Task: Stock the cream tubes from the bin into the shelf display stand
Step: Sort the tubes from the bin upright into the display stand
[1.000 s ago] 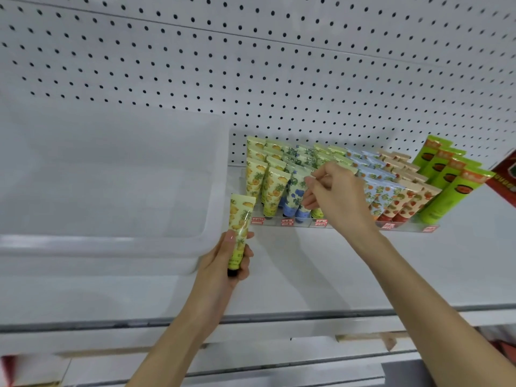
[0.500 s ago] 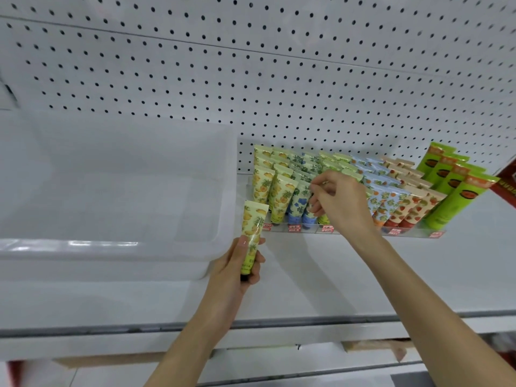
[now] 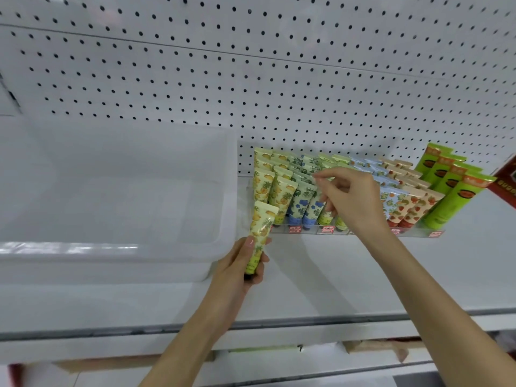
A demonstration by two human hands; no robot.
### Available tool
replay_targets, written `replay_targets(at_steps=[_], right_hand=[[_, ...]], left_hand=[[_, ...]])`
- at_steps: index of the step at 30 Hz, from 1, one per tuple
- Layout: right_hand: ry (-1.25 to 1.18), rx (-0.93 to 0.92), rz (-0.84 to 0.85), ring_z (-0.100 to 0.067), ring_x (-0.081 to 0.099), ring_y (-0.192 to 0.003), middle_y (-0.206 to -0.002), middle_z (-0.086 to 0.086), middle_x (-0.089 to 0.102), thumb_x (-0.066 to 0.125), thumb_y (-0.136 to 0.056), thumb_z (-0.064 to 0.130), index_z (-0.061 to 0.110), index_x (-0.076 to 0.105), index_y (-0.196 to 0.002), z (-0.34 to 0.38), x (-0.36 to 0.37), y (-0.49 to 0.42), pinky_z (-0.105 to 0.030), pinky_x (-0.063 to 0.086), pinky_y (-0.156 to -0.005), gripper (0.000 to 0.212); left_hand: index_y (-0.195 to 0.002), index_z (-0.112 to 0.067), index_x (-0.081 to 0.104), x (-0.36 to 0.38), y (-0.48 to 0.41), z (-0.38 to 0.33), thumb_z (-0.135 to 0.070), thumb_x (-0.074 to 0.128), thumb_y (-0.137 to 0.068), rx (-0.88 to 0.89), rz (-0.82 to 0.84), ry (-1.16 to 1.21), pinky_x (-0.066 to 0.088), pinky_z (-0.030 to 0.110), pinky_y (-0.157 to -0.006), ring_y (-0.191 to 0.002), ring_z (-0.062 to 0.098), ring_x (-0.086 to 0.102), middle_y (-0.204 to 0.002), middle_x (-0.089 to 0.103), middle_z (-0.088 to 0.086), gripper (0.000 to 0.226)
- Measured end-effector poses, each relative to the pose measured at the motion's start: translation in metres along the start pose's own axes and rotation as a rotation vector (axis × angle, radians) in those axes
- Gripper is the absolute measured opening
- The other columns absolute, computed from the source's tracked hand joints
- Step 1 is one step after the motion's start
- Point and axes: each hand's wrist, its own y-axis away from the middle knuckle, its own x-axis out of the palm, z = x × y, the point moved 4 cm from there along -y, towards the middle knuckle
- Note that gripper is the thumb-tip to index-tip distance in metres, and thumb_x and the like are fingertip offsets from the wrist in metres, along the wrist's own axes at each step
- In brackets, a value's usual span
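Observation:
My left hand (image 3: 240,270) grips a yellow cream tube (image 3: 260,234) printed with pineapples, upright, cap down, just in front of the display stand's left end. The clear display stand (image 3: 418,233) holds several rows of cream tubes (image 3: 282,191) in yellow, blue-flower, green and strawberry prints. My right hand (image 3: 350,201) reaches into the stand's middle rows, its fingertips pinching the top of a green tube (image 3: 326,215) there. The translucent bin (image 3: 111,196) stands on the shelf to the left; I see no tubes inside it.
Tall bright green tubes (image 3: 449,191) stand at the stand's right end, with a red box (image 3: 506,182) beyond. A white pegboard wall (image 3: 251,79) backs the white shelf (image 3: 321,280), whose front edge runs below my wrists.
The view has shifted slightly down and right. My left hand has kept the yellow tube near the stand's left end. My right hand stays among the middle rows, fingers working at a tube top.

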Motion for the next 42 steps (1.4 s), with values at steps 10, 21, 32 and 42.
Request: replay_targets(at_steps=[10,21,32,42], right_hand=[[-0.269,0.148,0.484,-0.013,0.057,-0.044,-0.058,-0.009,0.065,0.067,-0.086,0.014,-0.001,0.070,-0.081,0.017,0.033,0.025,-0.021,0.048,-0.044,0.016],[-0.097,0.009,0.119,-0.016,0.066,-0.051,-0.064,-0.009,0.067,0.059,-0.092,0.009,0.006,0.065,-0.083,0.028,0.041,0.001,-0.022,0.054,-0.050,0.011],[0.049,-0.012,0.185,-0.013,0.067,-0.051,-0.066,-0.010,0.068,0.058,-0.093,0.010,0.004,0.064,-0.087,0.021,0.069,-0.001,-0.027,0.058,-0.056,0.011],[0.150,-0.051,0.229,-0.015,0.064,-0.048,-0.065,-0.008,0.067,0.061,-0.091,0.013,0.010,0.066,-0.091,0.023,0.062,-0.006,-0.028,0.057,-0.052,0.005]], left_hand=[[-0.108,-0.012,0.064,0.004,-0.002,-0.012,-0.028,0.049,-0.095,0.111,0.064,-0.273,0.046,0.021,-0.060,-0.069,0.014,0.060,-0.084,0.069,0.002,0.025],[-0.145,-0.046,0.014,-0.008,-0.032,-0.002,-0.062,0.040,-0.086,0.233,-0.039,-0.775,0.023,0.034,-0.118,-0.140,0.001,0.022,-0.151,0.025,-0.020,0.067],[-0.146,-0.043,0.026,-0.003,-0.042,-0.008,-0.058,0.038,-0.093,0.276,0.072,-0.709,0.022,0.025,-0.117,-0.132,-0.014,0.028,-0.144,0.037,-0.029,0.056],[-0.143,-0.024,0.031,0.007,-0.048,-0.018,-0.025,0.036,-0.101,0.216,0.018,-0.533,0.028,-0.003,-0.091,-0.119,-0.008,0.041,-0.134,0.043,-0.014,0.042]])
